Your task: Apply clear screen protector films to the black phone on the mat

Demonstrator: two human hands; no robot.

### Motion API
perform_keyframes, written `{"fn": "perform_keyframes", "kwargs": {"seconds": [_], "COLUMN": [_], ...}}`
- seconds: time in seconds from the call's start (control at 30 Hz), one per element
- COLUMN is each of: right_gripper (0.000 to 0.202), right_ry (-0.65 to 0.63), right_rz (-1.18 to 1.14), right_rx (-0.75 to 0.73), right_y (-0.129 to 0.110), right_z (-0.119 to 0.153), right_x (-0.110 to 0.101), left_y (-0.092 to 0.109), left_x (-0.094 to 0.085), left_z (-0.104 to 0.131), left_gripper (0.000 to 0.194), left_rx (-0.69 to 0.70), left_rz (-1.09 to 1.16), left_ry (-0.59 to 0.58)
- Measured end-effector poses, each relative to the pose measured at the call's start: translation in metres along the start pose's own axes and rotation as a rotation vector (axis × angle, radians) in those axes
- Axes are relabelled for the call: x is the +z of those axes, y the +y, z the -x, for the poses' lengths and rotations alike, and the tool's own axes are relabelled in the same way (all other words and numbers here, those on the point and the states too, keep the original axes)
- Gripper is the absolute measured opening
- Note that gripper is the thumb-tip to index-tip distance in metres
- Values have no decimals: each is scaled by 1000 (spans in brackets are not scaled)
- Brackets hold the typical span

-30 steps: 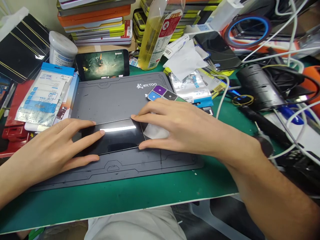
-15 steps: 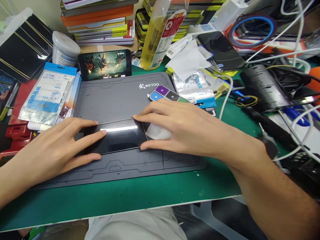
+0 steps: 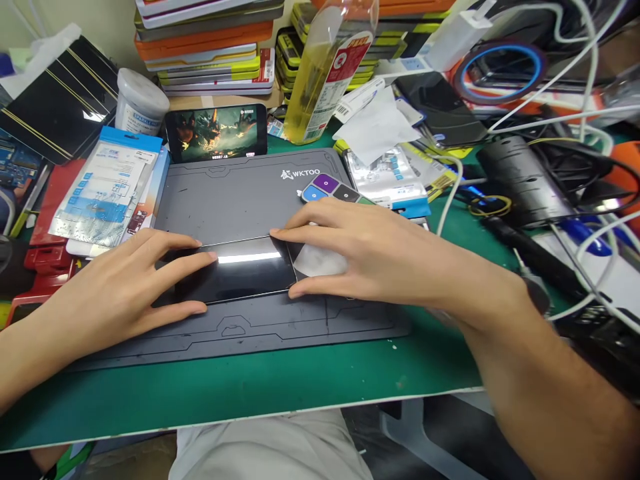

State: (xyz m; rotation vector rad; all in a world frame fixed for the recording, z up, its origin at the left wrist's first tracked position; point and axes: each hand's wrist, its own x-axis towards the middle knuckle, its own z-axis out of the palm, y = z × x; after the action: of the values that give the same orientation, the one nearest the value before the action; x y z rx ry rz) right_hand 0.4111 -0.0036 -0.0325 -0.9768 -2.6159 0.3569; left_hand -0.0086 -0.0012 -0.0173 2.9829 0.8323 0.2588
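Observation:
A dark, glossy smartphone [image 3: 240,270] lies flat and lengthwise on a grey work mat [image 3: 225,200], with a bright light streak across its screen. My left hand [image 3: 135,280] spans its left part: thumb along the near edge, index fingertip on the glass, another finger at the far edge. My right hand [image 3: 345,257] grips the right end, thumb at the near corner and index finger at the far one. Under my right hand shows a whitish, crumpled piece [image 3: 320,260], partly hidden. A pad with coloured squares [image 3: 327,187] lies just beyond that hand.
At the mat's back edge a second phone [image 3: 217,133] plays a video. Behind stand a bottle of yellow liquid [image 3: 320,80], a white tub [image 3: 140,100] and stacked boxes [image 3: 205,50]. Plastic packets [image 3: 105,187] lie left; white cables [image 3: 590,247] and tools crowd the right.
The view has shifted slightly, so the bench things sit a little further right on the left side. Both hands keep the same hold on the smartphone.

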Motion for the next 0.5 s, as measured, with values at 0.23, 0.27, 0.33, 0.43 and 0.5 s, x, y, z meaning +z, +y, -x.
{"fn": "perform_keyframes", "kwargs": {"seconds": [0.23,0.27,0.33,0.43,0.5], "right_gripper": [60,58,50,34,24], "right_ry": [-129,-144,-118,-14,9], "right_rz": [-174,-192,-209,-190,-172], "right_rx": [105,102,89,79,81], "right_y": [13,14,17,20,19], "right_z": [9,10,11,10,7], "right_x": [-23,-24,-22,-15,-11], "left_y": [3,3,3,3,2], "left_x": [4,4,5,6,7], "left_z": [0,0,0,-1,-1], "left_gripper": [68,70,71,74,77], "left_rx": [-36,-43,-51,-45,-31], "left_rz": [41,50,53,55,46], "left_ry": [29,31,24,17,26]}}
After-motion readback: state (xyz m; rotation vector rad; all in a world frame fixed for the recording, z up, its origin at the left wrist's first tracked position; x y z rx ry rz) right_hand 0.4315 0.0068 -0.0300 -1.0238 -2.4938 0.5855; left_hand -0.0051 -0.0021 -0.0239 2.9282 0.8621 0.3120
